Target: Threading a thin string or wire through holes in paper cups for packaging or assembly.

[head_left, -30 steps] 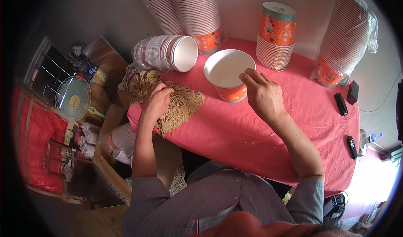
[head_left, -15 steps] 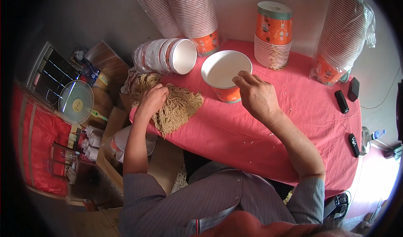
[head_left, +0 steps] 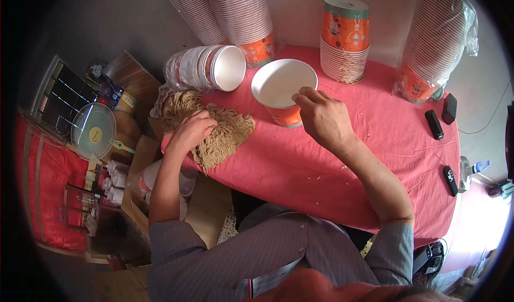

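My left hand [head_left: 196,129] lies on a heaped bundle of tan strands [head_left: 225,136], its fingers curled into the top of it. The strands look like thin cord. A white-lined paper bucket [head_left: 284,121] with an orange printed outside stands upright, its mouth facing up. At its right rim is my right hand [head_left: 324,113], closed in a pinch with the fingertips over the opening. Whatever those fingertips hold is too small or hidden to make out.
A wrapped stack of buckets [head_left: 193,69] lies on its side behind the strands. Tall wrapped stacks [head_left: 243,18] [head_left: 436,34] and an orange-topped stack [head_left: 345,32] stand along the back. Small white bits dot the red cloth [head_left: 278,168]. Black devices [head_left: 435,124] lie at the right.
The whole view has shifted slightly. My left hand's fingers have shifted a little on the tan strands; my right hand stays at the bucket's rim.
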A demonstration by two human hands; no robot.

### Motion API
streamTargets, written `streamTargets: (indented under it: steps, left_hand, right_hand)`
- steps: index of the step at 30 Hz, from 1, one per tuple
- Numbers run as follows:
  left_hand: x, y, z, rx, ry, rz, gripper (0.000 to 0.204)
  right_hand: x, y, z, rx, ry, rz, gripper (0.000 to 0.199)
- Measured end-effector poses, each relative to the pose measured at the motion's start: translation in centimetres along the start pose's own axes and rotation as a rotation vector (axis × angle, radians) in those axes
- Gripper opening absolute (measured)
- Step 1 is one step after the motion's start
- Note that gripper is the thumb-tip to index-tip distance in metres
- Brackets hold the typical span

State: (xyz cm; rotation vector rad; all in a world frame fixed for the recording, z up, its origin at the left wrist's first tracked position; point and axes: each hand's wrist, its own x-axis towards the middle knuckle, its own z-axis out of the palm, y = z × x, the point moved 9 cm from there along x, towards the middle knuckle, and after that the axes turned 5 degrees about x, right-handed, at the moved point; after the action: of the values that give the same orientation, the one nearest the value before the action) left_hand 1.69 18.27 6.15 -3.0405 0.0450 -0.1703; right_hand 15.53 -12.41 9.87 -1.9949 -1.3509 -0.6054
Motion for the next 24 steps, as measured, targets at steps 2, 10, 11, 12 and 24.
streamTargets:
  steps: [2,10,11,12,24]
  left_hand:
    - [0.0,-0.1,0.3,0.006,-0.018,0.002,0.016]
    - [-0.9,0.1,-0.3,-0.118,0.029,-0.067,0.016]
    - [-1.1,0.4,-0.3,-0.127,0.018,-0.051,0.017]
    - [-1.2,0.2,-0.1,-0.128,0.017,-0.051,0.017]
    - [-0.1,3.1,-2.9,-0.255,0.218,0.05,0.008]
  right_hand:
    - [0.0,-0.1,-0.2,0.007,0.004,0.004,0.025]
    - [-0.1,0.3,-0.1,0.006,-0.006,0.006,0.025]
    - [0.0,0.2,-0.2,0.01,-0.002,0.002,0.025]
    - [0.0,0.2,-0.1,0.011,-0.004,0.003,0.025]
    - [0.2,1.1,-0.1,0.057,-0.033,0.073,0.021]
